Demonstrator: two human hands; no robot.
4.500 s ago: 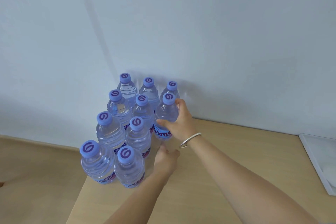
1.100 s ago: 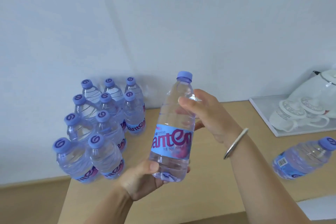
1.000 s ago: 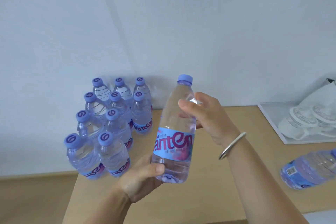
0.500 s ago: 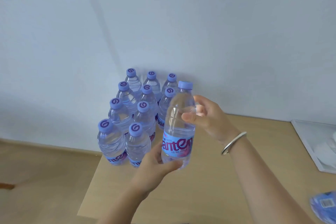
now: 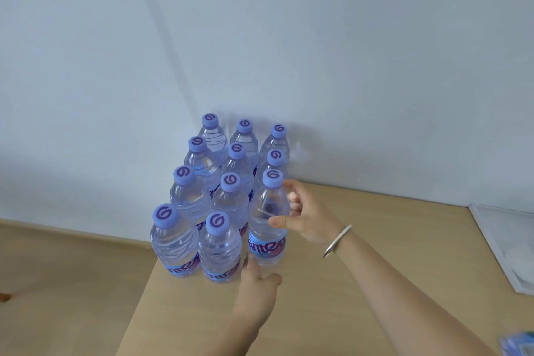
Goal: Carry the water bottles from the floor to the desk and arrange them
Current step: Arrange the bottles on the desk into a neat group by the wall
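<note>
Head view, frame centre: our right hand (image 5: pixel 310 218) clasps the upright clear plastic purple-capped water bottle (image 5: pixel 268 218); left hand (image 5: pixel 257 289) fingers touch its base, grip unclear.

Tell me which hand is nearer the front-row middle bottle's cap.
Left. The left hand sits just below-right of that front-row middle bottle; the right hand is farther right, gripping the neighbouring bottle.

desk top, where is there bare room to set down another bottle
Free: the open desk between the bottle block and the white tray, behind the right arm. Also the front-row slot beside the bottle just placed, once the left hand and right hand leave. Crowded: the left corner against the wall, with rows packed cap to cap.
</note>
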